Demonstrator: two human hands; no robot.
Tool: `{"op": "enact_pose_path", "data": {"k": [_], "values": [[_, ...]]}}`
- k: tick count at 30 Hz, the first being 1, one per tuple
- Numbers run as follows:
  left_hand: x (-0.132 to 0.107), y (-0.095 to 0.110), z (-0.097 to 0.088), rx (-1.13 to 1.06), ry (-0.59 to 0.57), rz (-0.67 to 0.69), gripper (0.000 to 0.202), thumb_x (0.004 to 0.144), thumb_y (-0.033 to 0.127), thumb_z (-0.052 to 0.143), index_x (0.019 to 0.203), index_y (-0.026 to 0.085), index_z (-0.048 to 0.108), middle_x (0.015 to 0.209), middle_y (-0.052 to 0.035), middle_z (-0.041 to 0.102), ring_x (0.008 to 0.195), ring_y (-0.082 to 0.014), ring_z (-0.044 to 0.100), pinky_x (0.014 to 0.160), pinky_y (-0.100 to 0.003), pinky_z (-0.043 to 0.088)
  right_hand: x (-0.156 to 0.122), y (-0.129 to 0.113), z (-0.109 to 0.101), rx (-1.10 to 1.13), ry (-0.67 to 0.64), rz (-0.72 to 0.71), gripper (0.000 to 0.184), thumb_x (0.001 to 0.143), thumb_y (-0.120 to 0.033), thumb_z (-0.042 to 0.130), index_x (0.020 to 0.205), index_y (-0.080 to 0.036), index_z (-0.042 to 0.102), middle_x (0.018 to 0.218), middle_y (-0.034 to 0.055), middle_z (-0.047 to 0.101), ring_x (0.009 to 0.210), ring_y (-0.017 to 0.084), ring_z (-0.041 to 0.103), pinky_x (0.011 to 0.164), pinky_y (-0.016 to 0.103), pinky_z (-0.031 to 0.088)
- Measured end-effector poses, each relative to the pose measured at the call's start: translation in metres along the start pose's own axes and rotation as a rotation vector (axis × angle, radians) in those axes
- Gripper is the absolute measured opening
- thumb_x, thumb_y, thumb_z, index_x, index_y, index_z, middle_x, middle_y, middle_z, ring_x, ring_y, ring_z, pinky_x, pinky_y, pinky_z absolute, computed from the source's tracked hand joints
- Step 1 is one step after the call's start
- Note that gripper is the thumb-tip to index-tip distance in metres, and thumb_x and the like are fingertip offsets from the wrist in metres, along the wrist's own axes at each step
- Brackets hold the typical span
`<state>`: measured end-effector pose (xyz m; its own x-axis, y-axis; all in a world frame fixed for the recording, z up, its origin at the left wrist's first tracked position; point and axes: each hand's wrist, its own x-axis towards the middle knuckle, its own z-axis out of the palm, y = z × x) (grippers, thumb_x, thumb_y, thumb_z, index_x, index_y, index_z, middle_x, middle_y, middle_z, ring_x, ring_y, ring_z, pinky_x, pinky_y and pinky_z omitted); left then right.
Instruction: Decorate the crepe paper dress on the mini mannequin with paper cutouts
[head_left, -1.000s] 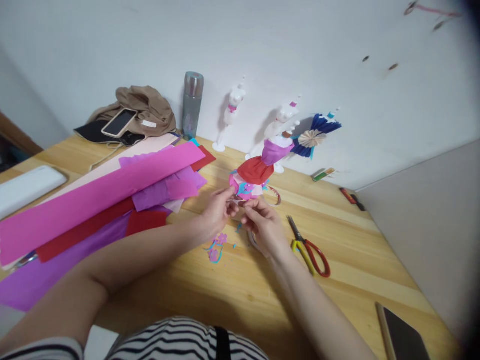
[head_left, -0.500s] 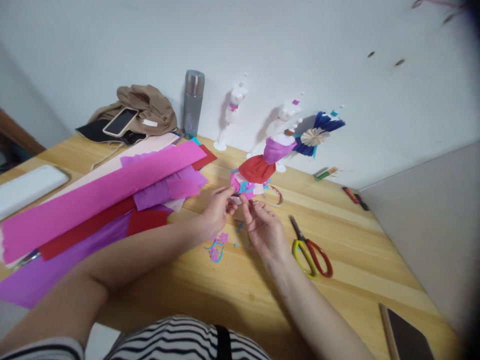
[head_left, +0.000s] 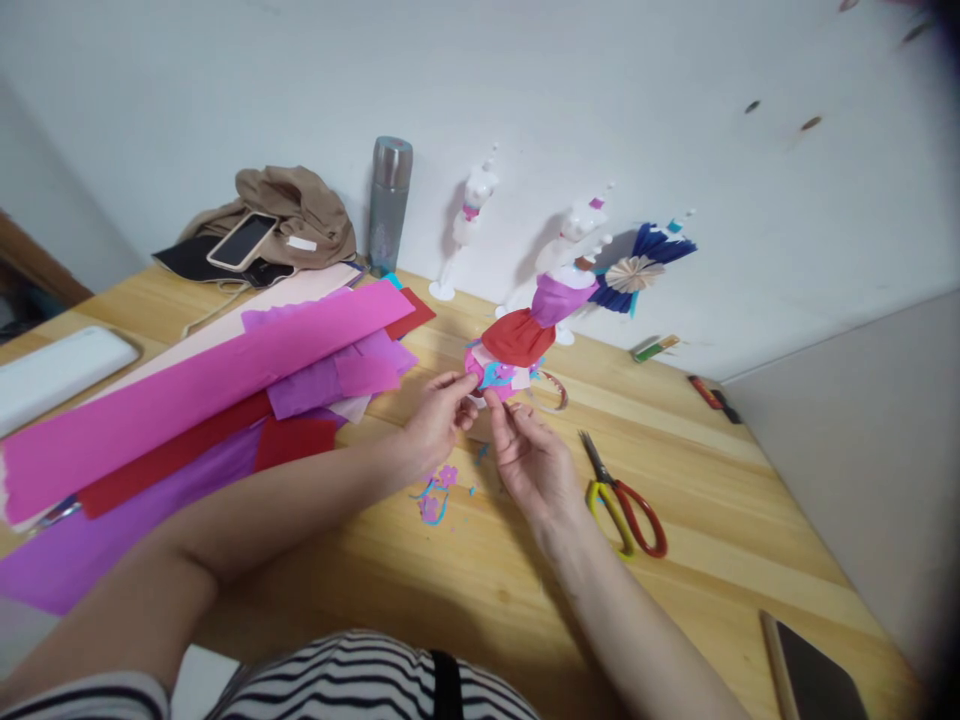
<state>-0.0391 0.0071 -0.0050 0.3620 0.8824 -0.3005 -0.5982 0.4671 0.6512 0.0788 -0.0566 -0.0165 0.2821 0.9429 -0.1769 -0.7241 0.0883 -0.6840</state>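
Our doll (head_left: pixel 525 335) lies on the table (head_left: pixel 480 580), long axis head-to-wall, hem toward us; left hand (head_left: pixel 439 415) and right hand (head_left: pixel 534 465) pinch that hem narrowly; the right has crept nearer since.

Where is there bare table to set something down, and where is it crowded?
Bare wood: right of the scissors toward the dark slab, and the near edge between the forearms. Crowded: tissue paper covers the left; left hand and right hand meet at the figurine.
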Motion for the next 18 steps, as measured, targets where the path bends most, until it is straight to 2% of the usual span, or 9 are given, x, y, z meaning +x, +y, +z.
{"op": "enact_pose_path", "data": {"k": [7, 13, 16, 18], "values": [[-0.0004, 0.0014, 0.0013, 0.001, 0.024, 0.002, 0.027, 0.084, 0.021, 0.079, 0.067, 0.018, 0.058, 0.059, 0.0032, 0.055, 0.049, -0.0069, 0.047, 0.05, -0.024, 0.026, 0.0013, -0.0005, -0.0016, 0.04, 0.008, 0.063, 0.018, 0.08, -0.002, 0.079, 0.079, -0.02, 0.075, 0.085, 0.0027, 0.081, 0.104, 0.019, 0.083, 0.089, 0.019, 0.068], [-0.0025, 0.0043, 0.0025, -0.017, 0.024, -0.006, 0.024, 0.089, 0.025, 0.076, 0.071, 0.018, 0.061, 0.062, 0.0019, 0.06, 0.049, -0.0068, 0.048, 0.049, -0.024, 0.027, -0.0007, -0.0022, -0.0011, -0.028, -0.041, 0.025, 0.02, 0.078, -0.007, 0.086, 0.076, -0.021, 0.072, 0.082, 0.0013, 0.079, 0.107, 0.019, 0.082, 0.092, 0.02, 0.067], [-0.0027, 0.0047, 0.0012, -0.019, 0.012, -0.047, 0.027, 0.089, 0.034, 0.077, 0.074, 0.018, 0.064, 0.065, 0.0001, 0.064, 0.051, -0.0076, 0.052, 0.049, -0.023, 0.029, -0.0039, -0.0041, 0.0012, -0.115, -0.076, 0.05, 0.02, 0.076, -0.014, 0.091, 0.074, -0.02, 0.072, 0.089, 0.0054, 0.081, 0.105, 0.022, 0.082, 0.09, 0.024, 0.069], [-0.0025, 0.0048, 0.0001, -0.01, -0.027, -0.101, 0.035, 0.089, 0.047, 0.078, 0.075, 0.017, 0.065, 0.068, -0.0017, 0.067, 0.053, -0.0091, 0.055, 0.05, -0.024, 0.034, -0.0068, -0.0049, 0.0028, -0.183, -0.091, 0.084, 0.022, 0.073, -0.02, 0.094, 0.075, -0.019, 0.073, 0.092, 0.008, 0.082, 0.093, 0.021, 0.083, 0.077, 0.024, 0.069]]}}
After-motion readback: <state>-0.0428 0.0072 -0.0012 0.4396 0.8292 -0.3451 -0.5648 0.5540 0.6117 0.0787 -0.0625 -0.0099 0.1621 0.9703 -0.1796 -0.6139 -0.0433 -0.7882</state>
